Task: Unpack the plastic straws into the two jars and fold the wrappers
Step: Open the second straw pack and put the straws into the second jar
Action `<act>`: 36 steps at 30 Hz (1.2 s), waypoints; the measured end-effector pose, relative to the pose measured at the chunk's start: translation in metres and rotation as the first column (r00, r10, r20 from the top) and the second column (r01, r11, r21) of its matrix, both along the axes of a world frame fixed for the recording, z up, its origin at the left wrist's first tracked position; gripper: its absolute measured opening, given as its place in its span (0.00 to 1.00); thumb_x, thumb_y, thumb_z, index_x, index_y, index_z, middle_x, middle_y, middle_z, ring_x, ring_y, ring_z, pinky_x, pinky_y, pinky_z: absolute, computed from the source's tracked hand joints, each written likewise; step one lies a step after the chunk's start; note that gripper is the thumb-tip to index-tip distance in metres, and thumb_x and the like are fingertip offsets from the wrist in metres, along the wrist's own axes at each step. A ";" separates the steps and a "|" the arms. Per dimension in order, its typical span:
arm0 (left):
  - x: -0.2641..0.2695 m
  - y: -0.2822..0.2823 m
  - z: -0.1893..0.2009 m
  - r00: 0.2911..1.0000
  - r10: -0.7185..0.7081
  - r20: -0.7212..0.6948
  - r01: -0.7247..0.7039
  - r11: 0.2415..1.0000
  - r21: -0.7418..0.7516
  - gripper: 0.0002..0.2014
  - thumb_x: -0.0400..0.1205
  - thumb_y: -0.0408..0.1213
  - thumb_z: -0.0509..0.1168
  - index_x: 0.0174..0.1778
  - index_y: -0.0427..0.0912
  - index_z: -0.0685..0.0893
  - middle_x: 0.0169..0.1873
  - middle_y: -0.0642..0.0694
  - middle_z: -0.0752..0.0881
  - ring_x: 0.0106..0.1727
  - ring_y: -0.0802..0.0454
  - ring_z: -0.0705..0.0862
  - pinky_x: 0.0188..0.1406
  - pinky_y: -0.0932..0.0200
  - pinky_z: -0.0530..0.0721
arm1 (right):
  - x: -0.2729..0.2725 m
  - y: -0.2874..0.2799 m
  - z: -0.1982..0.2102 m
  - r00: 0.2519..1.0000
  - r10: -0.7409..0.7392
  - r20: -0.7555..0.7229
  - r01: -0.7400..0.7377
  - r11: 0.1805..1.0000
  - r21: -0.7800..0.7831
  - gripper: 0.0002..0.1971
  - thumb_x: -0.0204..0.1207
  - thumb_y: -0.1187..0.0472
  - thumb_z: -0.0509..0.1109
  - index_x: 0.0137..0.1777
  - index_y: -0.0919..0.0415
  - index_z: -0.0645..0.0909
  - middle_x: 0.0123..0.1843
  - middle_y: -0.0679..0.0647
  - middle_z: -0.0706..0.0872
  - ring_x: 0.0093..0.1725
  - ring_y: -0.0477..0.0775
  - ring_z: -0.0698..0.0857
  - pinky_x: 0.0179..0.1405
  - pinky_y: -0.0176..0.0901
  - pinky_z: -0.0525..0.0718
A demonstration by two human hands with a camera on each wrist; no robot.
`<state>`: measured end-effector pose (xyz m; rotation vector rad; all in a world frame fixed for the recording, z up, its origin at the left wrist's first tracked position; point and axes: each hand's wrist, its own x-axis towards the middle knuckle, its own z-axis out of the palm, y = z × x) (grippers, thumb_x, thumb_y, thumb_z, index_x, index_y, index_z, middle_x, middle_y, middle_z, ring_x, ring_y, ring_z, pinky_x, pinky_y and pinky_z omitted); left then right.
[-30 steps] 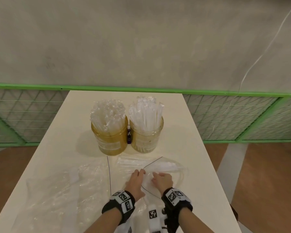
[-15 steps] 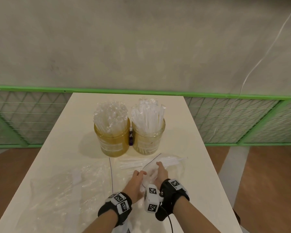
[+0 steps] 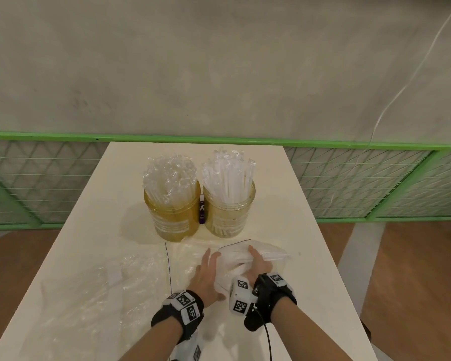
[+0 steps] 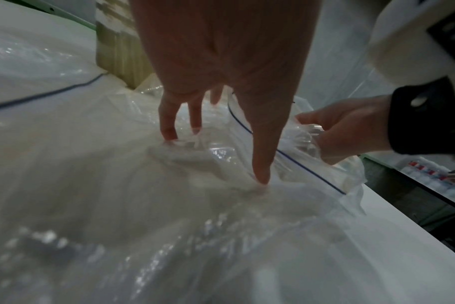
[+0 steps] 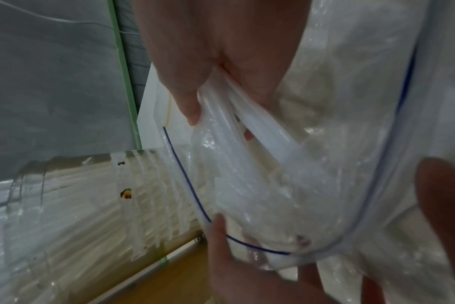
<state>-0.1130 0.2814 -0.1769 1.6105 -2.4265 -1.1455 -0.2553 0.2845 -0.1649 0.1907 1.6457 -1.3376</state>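
Note:
Two amber glass jars stand mid-table: the left jar (image 3: 173, 217) is full of clear straws, the right jar (image 3: 228, 216) of white straws. In front of them lies a clear wrapper (image 3: 268, 252) with a thin blue line. My left hand (image 3: 211, 259) presses flat on it with straight fingers (image 4: 168, 127). My right hand (image 3: 253, 257) is turned on its side and pinches a raised fold of that wrapper (image 5: 260, 185) between thumb (image 5: 187, 98) and fingers. The right jar (image 5: 91, 195) is close beyond the fold.
A second, larger crumpled clear wrapper (image 3: 89, 295) covers the near left of the white table (image 3: 284, 204). A small purple object (image 3: 202, 211) stands between the jars. The table's right edge is close to my right wrist. A green mesh fence (image 3: 375, 183) runs behind.
My right hand, flat on the wrapper before, has turned on its side and lifted a fold of it toward my left hand. My left hand stays pressed on the wrapper.

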 end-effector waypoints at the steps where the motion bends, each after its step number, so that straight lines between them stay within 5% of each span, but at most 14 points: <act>1: -0.002 0.000 0.000 0.999 -0.022 0.026 0.021 0.999 0.042 0.56 0.69 0.39 0.76 0.81 0.54 0.39 0.81 0.45 0.39 0.81 0.38 0.54 0.78 0.38 0.60 | -0.001 -0.001 -0.002 1.000 -0.025 0.010 0.025 0.999 -0.028 0.29 0.69 0.53 0.77 0.64 0.72 0.77 0.49 0.64 0.86 0.49 0.65 0.84 0.53 0.57 0.83; 3: -0.004 0.002 0.001 0.995 -0.069 0.075 0.064 0.995 0.079 0.58 0.70 0.38 0.75 0.80 0.58 0.34 0.82 0.45 0.37 0.82 0.38 0.50 0.79 0.36 0.57 | -0.003 0.002 -0.004 0.997 -0.051 0.062 0.056 0.996 -0.071 0.26 0.70 0.53 0.76 0.61 0.70 0.77 0.45 0.63 0.85 0.48 0.65 0.84 0.52 0.58 0.83; 7: -0.002 -0.004 -0.008 0.997 -0.049 0.055 0.044 0.996 0.078 0.56 0.71 0.41 0.75 0.80 0.60 0.36 0.82 0.45 0.40 0.83 0.40 0.48 0.80 0.38 0.55 | -0.012 0.007 -0.001 0.993 -0.092 0.078 0.098 0.992 -0.079 0.20 0.75 0.46 0.71 0.45 0.65 0.77 0.39 0.63 0.83 0.37 0.62 0.82 0.34 0.52 0.82; 11: 0.001 -0.007 -0.016 1.000 -0.004 -0.008 0.004 0.996 0.085 0.56 0.69 0.45 0.75 0.80 0.59 0.38 0.83 0.47 0.44 0.83 0.43 0.47 0.81 0.40 0.55 | -0.015 0.008 0.001 0.988 -0.142 -0.055 0.135 0.983 -0.122 0.20 0.75 0.47 0.71 0.30 0.63 0.79 0.34 0.60 0.85 0.33 0.57 0.83 0.39 0.50 0.83; 14: -0.001 -0.006 -0.014 0.996 0.061 -0.062 -0.055 0.994 0.093 0.55 0.69 0.44 0.75 0.81 0.54 0.40 0.82 0.45 0.48 0.83 0.43 0.51 0.81 0.42 0.57 | -0.021 0.007 -0.002 0.981 -0.169 -0.100 0.156 0.980 -0.127 0.15 0.75 0.53 0.73 0.32 0.62 0.79 0.36 0.59 0.85 0.35 0.57 0.83 0.39 0.48 0.82; 18: -0.003 -0.007 -0.013 0.989 0.095 -0.116 -0.080 0.989 0.127 0.53 0.71 0.43 0.75 0.82 0.52 0.42 0.83 0.44 0.48 0.83 0.45 0.50 0.82 0.45 0.55 | -0.013 0.009 -0.007 0.994 -0.037 -0.098 0.026 0.993 -0.113 0.10 0.74 0.59 0.73 0.50 0.64 0.80 0.48 0.62 0.85 0.49 0.62 0.85 0.57 0.56 0.83; 22: -0.001 -0.007 -0.012 0.996 0.073 -0.059 -0.064 0.988 0.143 0.52 0.73 0.42 0.73 0.82 0.52 0.40 0.83 0.43 0.44 0.83 0.44 0.48 0.82 0.49 0.53 | -0.008 0.008 0.004 0.988 -0.049 -0.146 0.028 0.989 -0.146 0.14 0.81 0.59 0.63 0.37 0.67 0.82 0.39 0.60 0.85 0.43 0.62 0.83 0.41 0.47 0.82; 24: -0.001 -0.009 -0.012 0.995 0.086 -0.049 -0.078 0.986 0.148 0.51 0.74 0.42 0.73 0.82 0.51 0.40 0.83 0.43 0.45 0.83 0.45 0.49 0.82 0.49 0.54 | -0.013 0.006 0.016 0.967 -0.122 -0.224 0.076 0.976 -0.205 0.17 0.82 0.60 0.62 0.32 0.66 0.80 0.34 0.59 0.85 0.40 0.61 0.83 0.44 0.47 0.81; 26: -0.001 -0.010 -0.011 0.993 0.105 -0.050 -0.096 0.984 0.152 0.51 0.73 0.42 0.73 0.82 0.50 0.41 0.83 0.45 0.46 0.83 0.46 0.50 0.82 0.50 0.55 | -0.023 0.003 0.034 0.939 -0.186 -0.289 0.104 0.955 -0.277 0.15 0.82 0.63 0.61 0.32 0.63 0.77 0.31 0.57 0.82 0.35 0.57 0.81 0.45 0.48 0.80; 30: 0.000 -0.008 -0.010 0.996 0.087 -0.017 -0.083 0.982 0.168 0.52 0.73 0.42 0.72 0.82 0.50 0.40 0.83 0.45 0.45 0.83 0.46 0.48 0.82 0.50 0.54 | -0.053 0.001 0.077 0.902 -0.323 -0.287 0.184 0.888 -0.421 0.11 0.81 0.67 0.60 0.36 0.58 0.73 0.28 0.54 0.74 0.22 0.47 0.74 0.27 0.43 0.76; 36: -0.002 -0.008 -0.005 0.992 0.114 -0.054 -0.102 0.978 0.180 0.57 0.70 0.41 0.76 0.81 0.49 0.36 0.83 0.43 0.46 0.83 0.45 0.49 0.82 0.48 0.55 | -0.049 0.015 0.082 0.847 -0.212 -0.488 0.085 0.960 -0.268 0.10 0.76 0.63 0.67 0.33 0.62 0.76 0.25 0.56 0.79 0.27 0.54 0.79 0.38 0.46 0.78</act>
